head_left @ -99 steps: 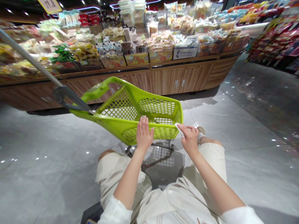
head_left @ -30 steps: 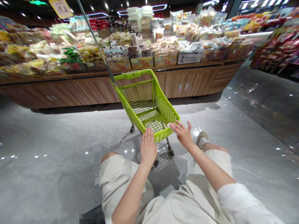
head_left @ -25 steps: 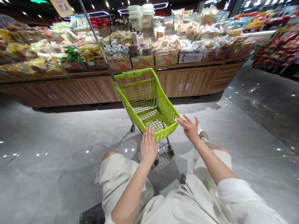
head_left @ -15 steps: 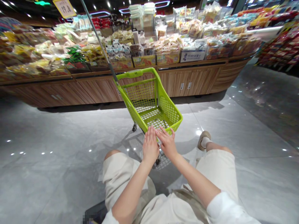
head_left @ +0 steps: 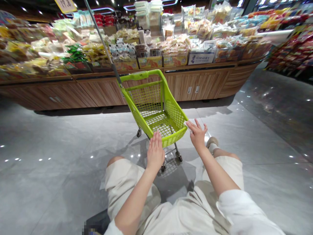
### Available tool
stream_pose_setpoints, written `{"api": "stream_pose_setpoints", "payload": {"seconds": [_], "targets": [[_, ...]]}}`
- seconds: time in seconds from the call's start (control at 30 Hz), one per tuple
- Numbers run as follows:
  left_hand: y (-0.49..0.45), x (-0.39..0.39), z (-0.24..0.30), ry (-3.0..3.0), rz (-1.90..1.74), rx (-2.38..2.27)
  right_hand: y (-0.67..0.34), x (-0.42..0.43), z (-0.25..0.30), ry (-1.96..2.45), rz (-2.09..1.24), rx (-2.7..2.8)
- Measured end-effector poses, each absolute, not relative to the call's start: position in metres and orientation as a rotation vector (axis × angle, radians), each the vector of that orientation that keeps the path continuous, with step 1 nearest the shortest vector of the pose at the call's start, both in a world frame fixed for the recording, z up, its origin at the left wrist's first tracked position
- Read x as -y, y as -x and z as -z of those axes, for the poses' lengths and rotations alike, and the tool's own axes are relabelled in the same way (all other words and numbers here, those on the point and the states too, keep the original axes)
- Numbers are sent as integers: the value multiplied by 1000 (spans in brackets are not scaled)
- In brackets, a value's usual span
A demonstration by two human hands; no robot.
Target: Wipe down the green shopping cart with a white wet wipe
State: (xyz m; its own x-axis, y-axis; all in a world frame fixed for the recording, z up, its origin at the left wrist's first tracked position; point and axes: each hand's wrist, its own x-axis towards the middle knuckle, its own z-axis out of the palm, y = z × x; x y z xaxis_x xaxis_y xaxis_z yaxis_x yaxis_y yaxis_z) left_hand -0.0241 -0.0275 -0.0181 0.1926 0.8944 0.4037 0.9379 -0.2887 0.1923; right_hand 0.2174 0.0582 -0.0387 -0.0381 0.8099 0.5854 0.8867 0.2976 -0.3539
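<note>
A small green shopping cart (head_left: 175,133) stands in front of me with its low end toward me; I see nothing inside its basket. My left hand (head_left: 156,151) lies on the near rim, palm down, its fingers stretched out flat and side by side. At the cart's right front corner is my right hand (head_left: 197,133). Its thumb side and forefinger press a small white tissue (head_left: 186,123) against the rim, while the other fingers stick out apart from it. Most of the tissue is hidden under the fingertips.
Behind the cart runs a wooden display counter (head_left: 202,85) piled with packaged food. A grey pole (head_left: 104,42) rises from the cart's left rear corner, and a yellow price sign (head_left: 66,5) hangs at upper left. My knees flank the cart on a shiny tiled floor (head_left: 61,147).
My right hand has moved right and away from me, from beside my left hand to the cart's right front corner. The tissue has come into sight. My left hand stays at the rim.
</note>
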Motion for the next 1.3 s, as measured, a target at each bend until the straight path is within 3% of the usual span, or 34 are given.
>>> {"api": "stream_pose_setpoints", "payload": {"seconds": [0.3, 0.5, 0.7, 1.07, 1.3], "targets": [[25, 27, 22, 2358, 710, 1818, -88, 9, 32, 1263, -54, 2019], [29, 27, 19, 2359, 676, 1800, -144, -12, 36, 1211, 118, 2181], [29, 26, 20, 2383, 690, 1772, -223, -52, 42, 1489, 265, 1977], [30, 26, 20, 2405, 761, 1776, -96, 11, 37, 1199, -57, 2047], [35, 26, 18, 2388, 686, 1762, -182, -29, 37, 1332, 111, 2061]]}}
